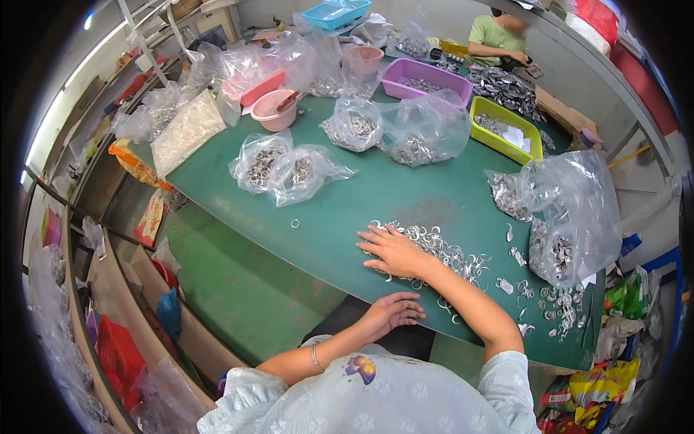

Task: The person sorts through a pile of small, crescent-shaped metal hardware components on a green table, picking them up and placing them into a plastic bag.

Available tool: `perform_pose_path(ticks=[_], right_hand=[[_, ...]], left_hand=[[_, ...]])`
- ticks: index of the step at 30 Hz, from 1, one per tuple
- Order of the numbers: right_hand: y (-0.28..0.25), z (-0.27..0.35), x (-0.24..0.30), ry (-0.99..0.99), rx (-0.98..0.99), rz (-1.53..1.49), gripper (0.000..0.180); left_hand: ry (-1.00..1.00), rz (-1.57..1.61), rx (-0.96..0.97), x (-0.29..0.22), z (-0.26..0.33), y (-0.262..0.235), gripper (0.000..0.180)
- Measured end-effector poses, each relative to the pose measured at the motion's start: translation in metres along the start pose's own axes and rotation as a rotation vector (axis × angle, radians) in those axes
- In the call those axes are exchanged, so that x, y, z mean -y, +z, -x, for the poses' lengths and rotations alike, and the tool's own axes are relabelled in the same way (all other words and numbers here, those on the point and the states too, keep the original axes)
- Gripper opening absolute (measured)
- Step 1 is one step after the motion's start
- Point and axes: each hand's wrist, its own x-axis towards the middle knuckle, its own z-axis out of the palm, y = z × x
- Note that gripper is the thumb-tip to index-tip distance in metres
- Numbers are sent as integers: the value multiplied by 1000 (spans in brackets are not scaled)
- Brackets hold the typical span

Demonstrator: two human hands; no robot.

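My right hand (394, 252) lies flat with fingers spread on the left end of a pile of small silvery metal rings (454, 254), which look like open curved pieces. Part of the pile is hidden under the hand and forearm. My left hand (396, 312) is held at the table's near edge, palm turned inward and fingers loosely bent, with nothing seen in it. Off to the left, a single ring (295, 223) lies alone on the green table (238, 206). More loose metal pieces (565, 307) are scattered to the right of my right forearm.
Clear bags of metal parts (300, 172) stand behind the pile, and other bags (560, 253) stand at right. Farther back are a pink bowl (275, 112), a purple bin (394, 71) and a yellow-green bin (531, 148). Another person (491, 40) sits at the far end.
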Motion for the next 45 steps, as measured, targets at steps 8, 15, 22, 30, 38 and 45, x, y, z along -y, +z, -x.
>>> perform_pose_path(ticks=[8, 15, 22, 30, 38, 45], right_hand=[[-42, 93, 13, 489, -278, -143, 40], [-28, 179, 62, 959, -345, 17, 55], [7, 165, 51, 904, -432, 98, 56], [-12, 133, 70, 805, -750, 16, 32], [-19, 91, 127, 467, -649, -109, 18], [-3, 104, 133, 637, -815, -268, 8]], left_hand=[[-20, -32, 29, -3, 0, 2, 27], [-47, 9, 87, 0, -1, -9, 32], [-124, 432, 254, -30, 7, 22, 61], [-61, 582, 217, -52, 20, 28, 67], [-87, 729, 296, -37, 19, 14, 63], [-102, 340, 225, -38, 22, 25, 61]])
